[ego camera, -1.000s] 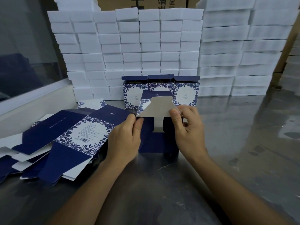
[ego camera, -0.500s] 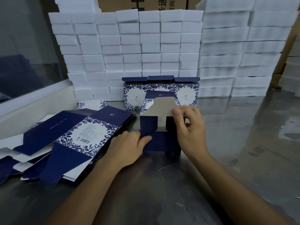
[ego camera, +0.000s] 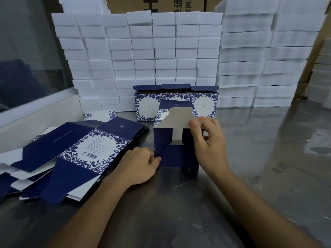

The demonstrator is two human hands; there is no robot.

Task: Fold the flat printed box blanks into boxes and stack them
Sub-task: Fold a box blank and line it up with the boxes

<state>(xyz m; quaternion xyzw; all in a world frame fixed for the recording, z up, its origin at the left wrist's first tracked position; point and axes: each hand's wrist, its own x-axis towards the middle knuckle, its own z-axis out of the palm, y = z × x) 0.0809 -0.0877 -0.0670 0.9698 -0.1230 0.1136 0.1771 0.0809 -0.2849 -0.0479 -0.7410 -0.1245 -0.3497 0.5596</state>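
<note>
Glossy steel table (ego camera: 268, 158); cardboard box (ego camera: 177, 154)

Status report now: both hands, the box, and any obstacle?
Left hand pinches box side flap. Right hand pinches grey end flap. Box half folded. Nothing in the way.

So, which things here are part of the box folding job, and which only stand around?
Part of the job:
- half-folded box, held by left hand and right hand
- flat blanks
- three folded boxes in a row behind

Only standing around:
- white block stacks
- brown carton
- metal table
</note>
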